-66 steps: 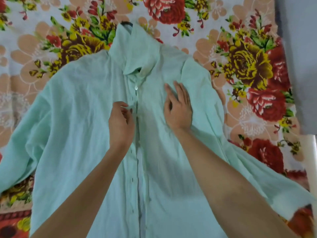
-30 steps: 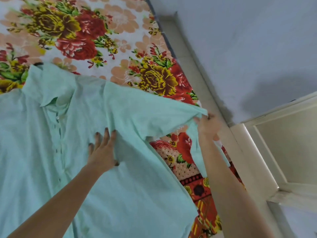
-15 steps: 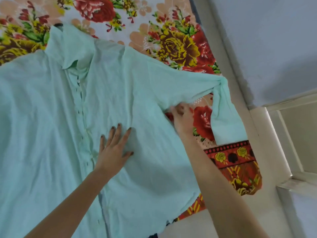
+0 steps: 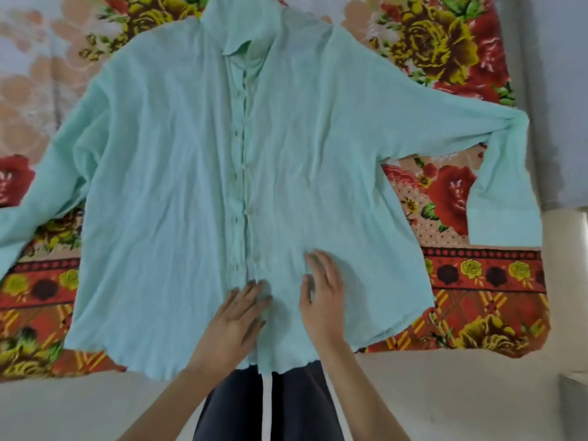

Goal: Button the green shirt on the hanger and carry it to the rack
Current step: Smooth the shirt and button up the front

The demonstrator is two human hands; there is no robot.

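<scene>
A pale green shirt (image 4: 165, 173) lies flat, front up, on a floral bedspread, sleeves spread to both sides. Its collar (image 4: 237, 27) points away from me and the button placket (image 4: 245, 173) runs down the middle with several buttons showing. My left hand (image 4: 237, 316) rests flat on the lower placket near the hem, fingers straight. My right hand (image 4: 321, 294) lies just to its right on the lower front panel, fingers spread and slightly blurred. The hanger is hidden inside the shirt.
The floral bedspread (image 4: 461, 275) ends at a front edge just below the shirt hem. The right sleeve's cuff (image 4: 506, 224) reaches the bed's right edge, beside a grey wall (image 4: 553, 90). Dark trousers (image 4: 241, 409) and pale floor (image 4: 79, 409) lie below.
Both hands have moved down from the chest and right sleeve to the lower front by the hem. The right sleeve now lies spread out flat. The view has swung back to centre.
</scene>
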